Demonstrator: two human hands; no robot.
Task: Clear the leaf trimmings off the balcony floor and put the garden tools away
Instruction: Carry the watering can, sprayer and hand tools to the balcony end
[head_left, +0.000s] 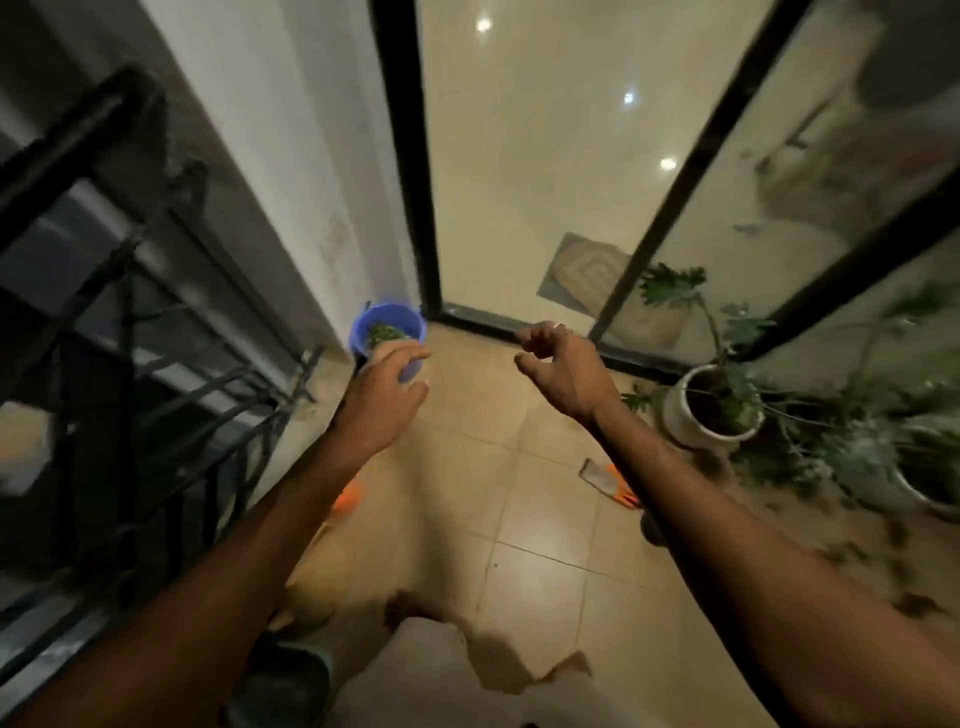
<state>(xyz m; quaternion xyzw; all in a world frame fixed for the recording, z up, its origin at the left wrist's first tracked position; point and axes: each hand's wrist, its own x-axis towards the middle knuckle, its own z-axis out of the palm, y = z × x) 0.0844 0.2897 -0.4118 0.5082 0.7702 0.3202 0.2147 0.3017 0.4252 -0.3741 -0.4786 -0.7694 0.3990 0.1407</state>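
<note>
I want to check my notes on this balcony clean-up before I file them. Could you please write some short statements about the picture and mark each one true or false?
1. The blue bucket holds green leaf trimmings. True.
2. The right hand holds the orange-handled tool. False: this hand holds nothing, and the tool lies on the floor tiles.
3. The white pot with a plant stands to the right of the bucket. True.
4. The floor is already free of trimmings. False: loose leaf bits lie on the tiles at the right, near the pots.
</note>
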